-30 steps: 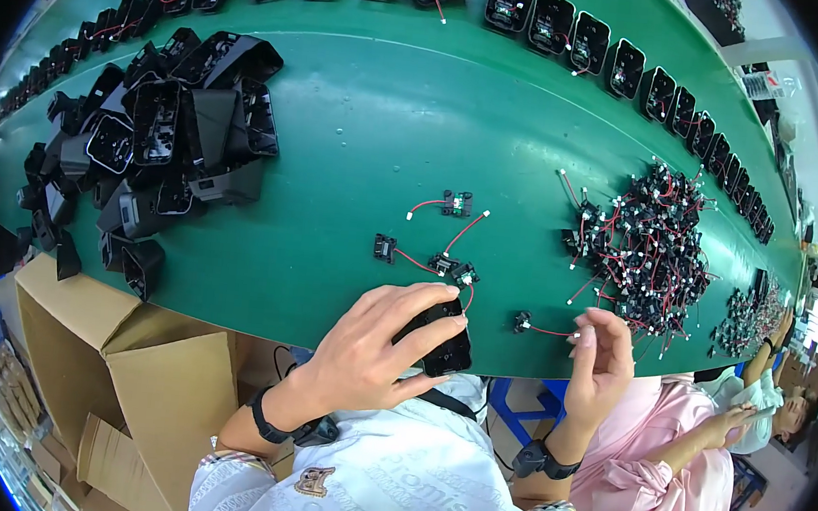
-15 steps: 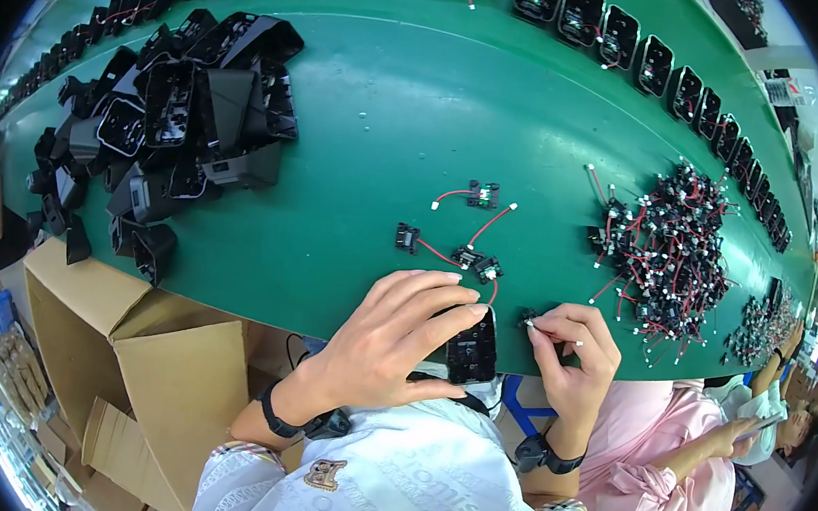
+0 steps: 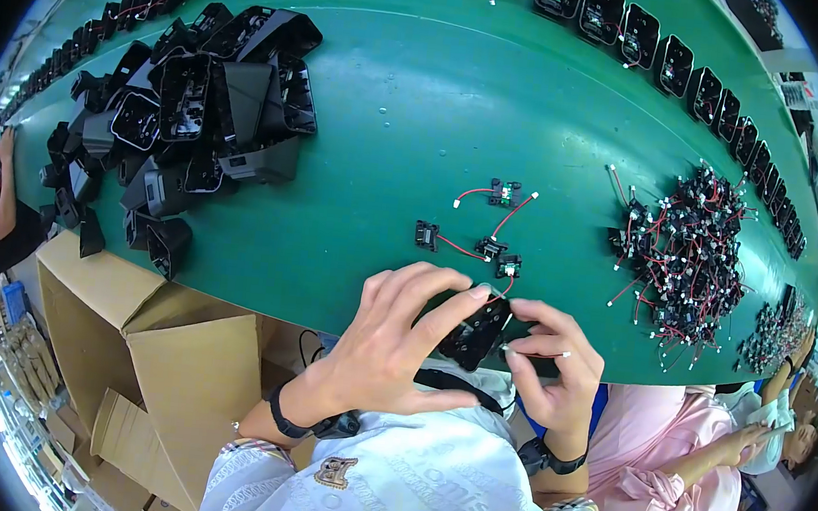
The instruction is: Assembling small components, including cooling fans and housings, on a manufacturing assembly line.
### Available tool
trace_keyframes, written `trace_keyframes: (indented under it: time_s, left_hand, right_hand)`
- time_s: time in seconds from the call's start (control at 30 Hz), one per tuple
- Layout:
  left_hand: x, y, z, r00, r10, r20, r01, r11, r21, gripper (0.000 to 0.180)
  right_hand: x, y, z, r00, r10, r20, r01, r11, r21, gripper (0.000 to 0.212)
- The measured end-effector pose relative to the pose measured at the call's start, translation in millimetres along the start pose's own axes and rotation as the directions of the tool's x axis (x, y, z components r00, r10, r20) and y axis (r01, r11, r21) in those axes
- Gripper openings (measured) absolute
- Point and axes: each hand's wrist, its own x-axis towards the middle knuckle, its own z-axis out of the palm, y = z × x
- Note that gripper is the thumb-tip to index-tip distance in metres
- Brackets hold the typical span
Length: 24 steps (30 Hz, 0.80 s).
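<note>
A black plastic housing [image 3: 472, 341] lies tilted at the table's near edge, its inner side up. My left hand [image 3: 400, 337] curves round its left side, fingertips at the top edge and thumb below. At its right edge is my right hand [image 3: 560, 366], with the fingers bent round a small wired part; its white plug [image 3: 566, 354] sticks out between them, and the rest is mostly hidden. Just beyond the housing lie several small black modules with red wires, among them a far one [image 3: 505, 194] and a left one [image 3: 426, 235].
A heap of black housings [image 3: 232, 104] covers the left of the green table [image 3: 375, 194]. On the right is a pile of wired modules [image 3: 687, 251]. Housings [image 3: 677, 65] line the far side. An open carton [image 3: 190, 373] stands below left; a person in pink [image 3: 663, 463] sits at right.
My right hand has moved left with the small wired part, up to the housing's right edge. The housing has turned and tilted. The whole view has shifted slightly.
</note>
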Motion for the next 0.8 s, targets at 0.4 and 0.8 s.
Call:
trace_keyframes:
  time_s: [0.4,0.8]
  left_hand:
    - [11.9,-17.5,-19.5,0.993,0.085,0.077,-0.073,0.986,-0.147,0.081]
    - [4.5,-20.8,0.6,0.971,0.019,0.24,0.198,0.501,-0.842,0.077]
  right_hand:
    - [-7.3,-2.5,-8.7,0.998,0.022,-0.058,-0.019,0.999,0.051,0.013]
    - [8.4,-21.9,5.4,0.988,-0.137,0.066,0.129,0.985,0.111,0.019]
